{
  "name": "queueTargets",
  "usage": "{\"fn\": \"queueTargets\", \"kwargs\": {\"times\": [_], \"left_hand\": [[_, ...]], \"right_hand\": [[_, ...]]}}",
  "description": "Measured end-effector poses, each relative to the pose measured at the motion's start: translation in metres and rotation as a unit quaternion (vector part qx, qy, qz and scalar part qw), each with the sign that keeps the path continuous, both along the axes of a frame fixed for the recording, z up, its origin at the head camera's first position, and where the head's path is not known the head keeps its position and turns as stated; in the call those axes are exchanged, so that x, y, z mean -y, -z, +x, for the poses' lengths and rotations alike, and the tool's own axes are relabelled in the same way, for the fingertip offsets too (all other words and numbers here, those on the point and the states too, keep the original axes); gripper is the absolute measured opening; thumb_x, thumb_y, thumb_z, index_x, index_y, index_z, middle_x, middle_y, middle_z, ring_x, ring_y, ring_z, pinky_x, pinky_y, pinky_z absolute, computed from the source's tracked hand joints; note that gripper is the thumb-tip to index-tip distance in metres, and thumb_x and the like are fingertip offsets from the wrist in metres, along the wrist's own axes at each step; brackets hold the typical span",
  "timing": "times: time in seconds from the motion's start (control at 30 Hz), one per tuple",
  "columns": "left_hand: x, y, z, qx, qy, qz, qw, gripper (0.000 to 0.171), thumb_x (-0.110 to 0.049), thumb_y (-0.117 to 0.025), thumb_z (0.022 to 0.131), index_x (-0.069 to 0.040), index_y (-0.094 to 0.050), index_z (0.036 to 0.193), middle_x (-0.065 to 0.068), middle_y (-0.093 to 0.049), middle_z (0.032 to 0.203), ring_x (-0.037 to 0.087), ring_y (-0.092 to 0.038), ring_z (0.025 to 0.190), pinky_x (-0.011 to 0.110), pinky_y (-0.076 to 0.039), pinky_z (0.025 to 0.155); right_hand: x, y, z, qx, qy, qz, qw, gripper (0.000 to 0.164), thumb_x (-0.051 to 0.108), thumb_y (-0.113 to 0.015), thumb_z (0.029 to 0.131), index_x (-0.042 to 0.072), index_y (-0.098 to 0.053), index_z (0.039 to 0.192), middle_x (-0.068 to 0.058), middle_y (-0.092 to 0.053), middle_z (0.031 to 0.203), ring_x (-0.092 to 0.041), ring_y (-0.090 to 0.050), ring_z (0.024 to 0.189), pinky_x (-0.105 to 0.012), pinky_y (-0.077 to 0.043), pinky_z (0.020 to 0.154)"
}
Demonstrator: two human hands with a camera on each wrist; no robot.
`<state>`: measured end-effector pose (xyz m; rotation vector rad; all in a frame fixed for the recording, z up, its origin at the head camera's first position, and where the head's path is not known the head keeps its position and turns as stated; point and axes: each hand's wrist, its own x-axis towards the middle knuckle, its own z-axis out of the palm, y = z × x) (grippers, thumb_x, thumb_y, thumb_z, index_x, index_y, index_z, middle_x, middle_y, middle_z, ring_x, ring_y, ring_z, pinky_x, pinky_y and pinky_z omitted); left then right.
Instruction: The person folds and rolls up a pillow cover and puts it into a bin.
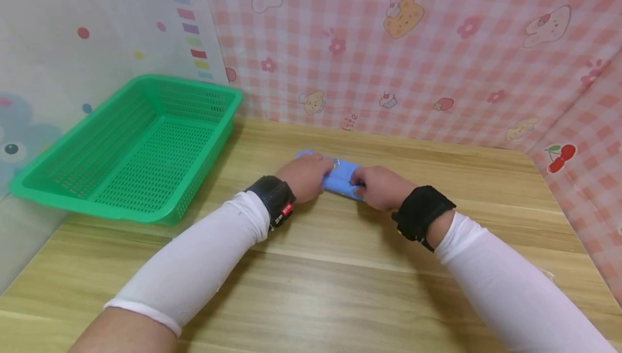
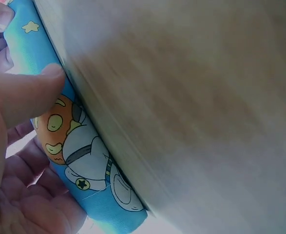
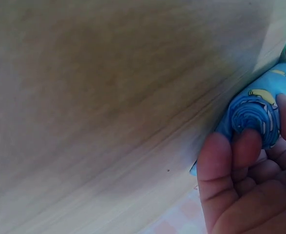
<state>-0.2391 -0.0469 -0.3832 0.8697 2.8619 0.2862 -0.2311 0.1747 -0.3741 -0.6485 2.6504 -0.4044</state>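
A blue cloth (image 1: 342,176) with a cartoon print lies rolled up on the wooden table, between both hands. The left wrist view shows an orange planet, a white figure and a yellow star on the rolled cloth (image 2: 89,156). My left hand (image 1: 307,177) grips its left part, thumb on the near side and fingers curled behind. On the right part, my right hand (image 1: 384,187) holds the roll near its end. Spiral layers show at the end of the rolled cloth (image 3: 252,117) in the right wrist view, with fingertips right against them.
A green plastic basket (image 1: 194,180) with slotted sides stands at the table's left, nothing in it. The wooden table (image 1: 330,299) meets a pink checked wall covering (image 1: 369,72) at the back and right. A pale wall covering (image 1: 107,18) rises behind the basket.
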Motion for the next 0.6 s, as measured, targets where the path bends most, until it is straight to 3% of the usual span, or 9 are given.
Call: {"fn": "queueTargets", "kwargs": {"times": [0.2,0.37,0.5,0.6], "left_hand": [[0.0013,-0.0026,-0.0022,0.009,0.002,-0.006,0.9999,0.021,-0.02,-0.071,0.099,-0.013,-0.067,0.118,0.002,-0.064,0.108,0.021,-0.059,0.103,0.036,-0.052,0.092],[0.0013,-0.0052,-0.0042,0.024,-0.003,-0.007,0.9997,0.015,-0.017,-0.065,0.102,-0.013,-0.067,0.116,0.002,-0.065,0.109,0.021,-0.061,0.106,0.038,-0.051,0.097],[-0.0001,-0.007,-0.0059,0.048,-0.017,0.008,0.9987,0.011,-0.016,-0.063,0.103,-0.013,-0.067,0.112,0.002,-0.068,0.107,0.021,-0.063,0.101,0.038,-0.053,0.095],[-0.0007,-0.008,-0.0064,0.057,-0.022,0.018,0.9979,0.008,-0.015,-0.062,0.103,-0.013,-0.067,0.109,0.002,-0.069,0.102,0.022,-0.063,0.096,0.038,-0.053,0.09]], "right_hand": [[0.0011,0.0002,-0.0055,0.028,0.023,-0.003,0.999,0.021,0.018,-0.059,0.106,0.006,-0.067,0.123,-0.012,-0.068,0.114,-0.028,-0.06,0.1,-0.04,-0.048,0.089],[0.0029,-0.0018,-0.0084,0.04,0.033,0.001,0.999,0.021,0.018,-0.058,0.106,0.006,-0.066,0.121,-0.012,-0.067,0.112,-0.028,-0.06,0.099,-0.039,-0.046,0.087],[0.0053,-0.0044,-0.0051,0.015,0.028,0.01,0.999,0.019,0.018,-0.061,0.105,0.006,-0.068,0.118,-0.009,-0.069,0.106,-0.025,-0.061,0.094,-0.038,-0.048,0.085],[0.0083,-0.0058,-0.0003,-0.022,0.001,0.018,1.0,0.019,0.021,-0.069,0.1,0.005,-0.069,0.112,-0.006,-0.07,0.097,-0.023,-0.061,0.085,-0.037,-0.05,0.082]]}}
